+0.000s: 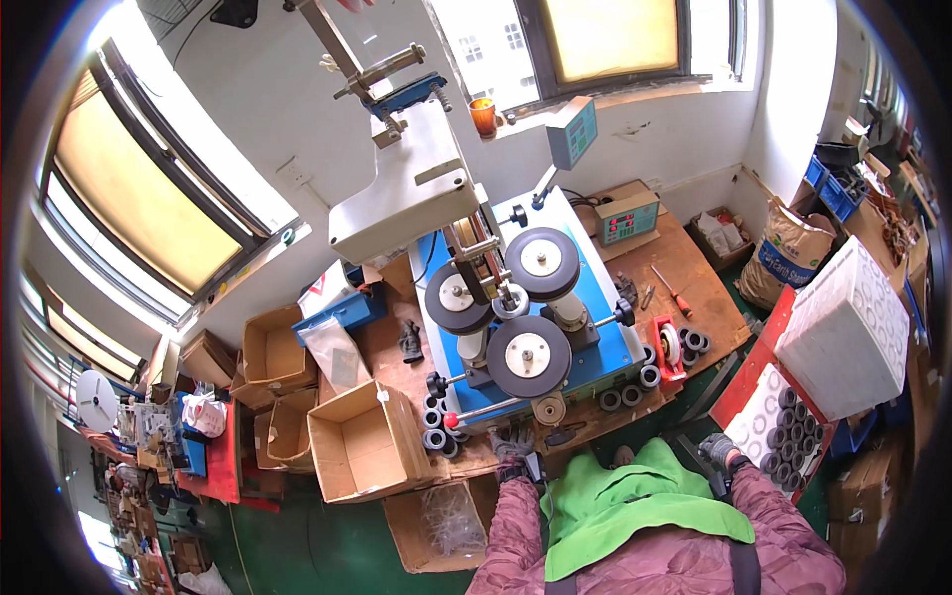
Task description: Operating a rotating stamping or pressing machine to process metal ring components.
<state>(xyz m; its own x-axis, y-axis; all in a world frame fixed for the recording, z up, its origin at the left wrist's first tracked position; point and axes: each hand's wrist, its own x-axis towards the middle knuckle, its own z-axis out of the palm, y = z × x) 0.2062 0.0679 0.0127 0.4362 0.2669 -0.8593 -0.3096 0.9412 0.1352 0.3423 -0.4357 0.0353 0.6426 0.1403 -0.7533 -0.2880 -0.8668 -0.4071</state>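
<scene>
Gloved left hand (512, 442) resting at the near edge of a wooden table (694, 273), fingers spread flat, holding nothing, just below a blue winding machine (585, 347) with three dark round wheels (528, 355) on its sloped face. Gloved right hand (717, 449) lower right, off the table, beside a red tray (739, 382) carrying rows of dark rings (788, 436) set in a white sheet; whether anything is gripped cannot be told at this size. More dark rings (621, 398) lying loose along the table's front edge between the two hands, and a further cluster (436, 426) at the machine's left corner, near the left hand. Small red holder (666, 347) standing just right of the machine, with rings beside it. Red-handled screwdriver (676, 295) farther back on the table. Green digital meter box (627, 218) behind the machine near the wall. Open cardboard box (362, 441) left of the table, empty inside; another low box (436, 531) below it holding clear plastic. White foam block (843, 327) at right above the tray. Green apron (635, 501) and quilted maroon sleeves (516, 540) filling the lower edge.
</scene>
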